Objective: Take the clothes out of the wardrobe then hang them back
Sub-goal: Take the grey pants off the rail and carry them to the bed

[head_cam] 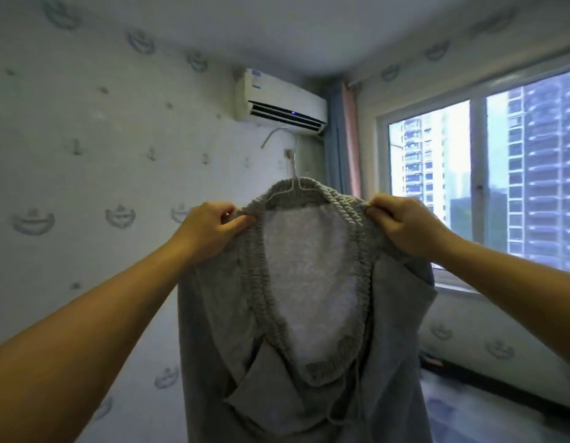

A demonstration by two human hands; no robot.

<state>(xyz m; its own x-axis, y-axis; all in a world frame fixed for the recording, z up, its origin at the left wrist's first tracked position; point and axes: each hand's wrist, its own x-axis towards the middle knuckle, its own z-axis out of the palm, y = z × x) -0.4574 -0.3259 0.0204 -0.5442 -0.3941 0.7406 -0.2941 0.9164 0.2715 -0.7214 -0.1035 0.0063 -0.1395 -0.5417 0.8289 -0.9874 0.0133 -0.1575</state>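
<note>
I hold up grey sweatpants (pixel 309 314) in front of me, their ribbed elastic waistband stretched wide and the pale inner lining showing. A thin white wire hanger (pixel 295 167) sticks up out of the waistband, with its hook pointing left. My left hand (pixel 210 228) pinches the waistband's left side. My right hand (pixel 405 225) pinches its right side. A drawstring dangles near the lower right of the waist opening. The legs hang down out of view. No wardrobe is visible.
A white air conditioner (pixel 280 102) is mounted high on the patterned wall (pixel 85 155) behind the pants. Blue and pink curtains (pixel 344 139) hang in the corner. A large window (pixel 488 174) on the right looks out on tower blocks. A bed surface (pixel 501 407) lies at lower right.
</note>
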